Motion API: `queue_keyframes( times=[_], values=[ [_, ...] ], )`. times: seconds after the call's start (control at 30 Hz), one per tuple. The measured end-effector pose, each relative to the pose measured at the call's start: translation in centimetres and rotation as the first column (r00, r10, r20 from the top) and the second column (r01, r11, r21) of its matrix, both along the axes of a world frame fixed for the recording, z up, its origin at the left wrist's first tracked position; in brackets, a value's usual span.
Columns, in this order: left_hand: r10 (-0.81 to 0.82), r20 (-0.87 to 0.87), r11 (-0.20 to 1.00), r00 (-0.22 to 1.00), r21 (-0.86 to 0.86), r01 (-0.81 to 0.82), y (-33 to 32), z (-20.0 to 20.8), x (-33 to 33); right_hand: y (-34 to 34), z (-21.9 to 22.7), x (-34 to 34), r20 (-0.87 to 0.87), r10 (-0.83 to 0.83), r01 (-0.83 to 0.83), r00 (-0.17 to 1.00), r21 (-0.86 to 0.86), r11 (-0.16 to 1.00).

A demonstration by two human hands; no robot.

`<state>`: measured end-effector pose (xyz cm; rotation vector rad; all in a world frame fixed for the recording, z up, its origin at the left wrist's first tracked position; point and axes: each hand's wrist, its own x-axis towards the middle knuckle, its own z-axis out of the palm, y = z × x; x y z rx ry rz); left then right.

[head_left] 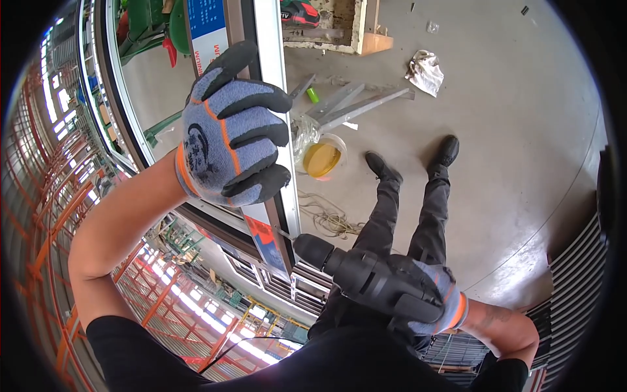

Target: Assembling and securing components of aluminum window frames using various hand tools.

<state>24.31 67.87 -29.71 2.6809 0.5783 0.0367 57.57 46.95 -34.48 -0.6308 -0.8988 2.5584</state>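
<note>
My left hand (232,134), in a blue-grey glove with black fingertips and orange trim, wraps its fingers over one bar of a brown and silver metal frame (290,202). Printed protective film (264,236) in red, white and blue covers part of that bar. A black power drill (366,277) is gripped in my right hand (444,294), gloved alike. The drill lies nearly level, its chuck pointing left at the frame's near end. A thin bit reaches from the chuck to the bar; whether it has entered the metal I cannot tell. The drill body hides my right fingers in part.
On the floor beyond the frame are a yellow-bottomed bucket (322,159), metal profile pieces (366,108), a coil of cord (333,219) and a white rag (425,72). A worn wooden box (356,32) stands farther off. Stacked metal bars (575,287) lie at right.
</note>
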Motion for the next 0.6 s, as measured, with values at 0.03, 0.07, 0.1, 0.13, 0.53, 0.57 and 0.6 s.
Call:
queue_keyframes(
  times=[0.03, 0.07, 0.1, 0.13, 0.53, 0.57, 0.6],
  values=[
    [0.001, -0.005, 1.000, 1.000, 0.000, -0.001, 0.0, 0.0, 0.0, 0.6, -0.1, 0.2, -0.008, -0.006, 0.005, 1.000, -0.060, 0.998],
    [0.006, -0.015, 1.000, 1.000, -0.003, -0.007, 0.0, 0.1, 0.0, 0.5, -0.3, 0.1, -0.013, -0.004, 0.004, 1.000, -0.059, 0.998],
    [0.015, -0.025, 1.000, 1.000, -0.003, -0.015, 0.0, 0.3, -0.1, 0.3, -0.4, 0.0, -0.006, 0.021, -0.021, 1.000, -0.016, 1.000],
    [0.017, -0.027, 1.000, 1.000, -0.002, -0.017, 0.0, 0.2, -0.1, 0.2, -0.6, 0.0, 0.007, 0.043, -0.043, 0.999, 0.025, 0.999],
    [-0.001, -0.028, 1.000, 1.000, 0.008, 0.001, 0.1, 0.1, 0.0, 1.9, 0.4, -1.0, 0.071, -0.069, 0.052, 0.995, 0.222, 0.974],
    [-0.003, -0.030, 1.000, 1.000, 0.014, 0.003, 0.1, 0.1, 0.0, 1.8, 0.5, -1.0, 0.088, -0.077, 0.068, 0.993, 0.097, 0.993],
    [-0.006, -0.032, 1.000, 0.999, 0.020, 0.006, 0.2, 0.1, 0.0, 1.8, 0.4, -0.9, 0.082, -0.075, 0.067, 0.994, 0.097, 0.993]
  ],
)
